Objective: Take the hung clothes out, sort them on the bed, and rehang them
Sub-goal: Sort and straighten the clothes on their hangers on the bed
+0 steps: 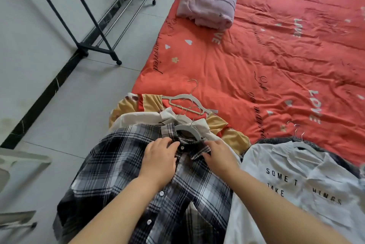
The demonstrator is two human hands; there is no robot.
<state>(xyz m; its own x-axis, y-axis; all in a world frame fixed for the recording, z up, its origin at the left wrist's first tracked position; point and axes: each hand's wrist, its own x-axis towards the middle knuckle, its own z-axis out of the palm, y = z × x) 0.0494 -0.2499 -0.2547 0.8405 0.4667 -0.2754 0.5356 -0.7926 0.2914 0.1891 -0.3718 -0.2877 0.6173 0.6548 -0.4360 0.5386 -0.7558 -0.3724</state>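
A black-and-white plaid shirt (122, 174) lies on the near corner of the red bed (266, 70), still on a white hanger (187, 130). My left hand (160, 157) and my right hand (219, 155) pinch the two sides of its collar at the top button. Under it lie a cream garment (138, 118) and a yellow-and-red garment (233, 137), with a loose white hanger (185, 99) on top. To the right lies a white shirt (308, 184) printed "SOME THINGS TAKE", on its own hanger, over a dark garment (276, 141).
A black rolling clothes rack (94, 46) with nothing hung on it stands on the tiled floor to the left by the wall. A folded pink quilt (209, 0) rests at the far end of the bed. A pale object (17, 166) sits at the left edge.
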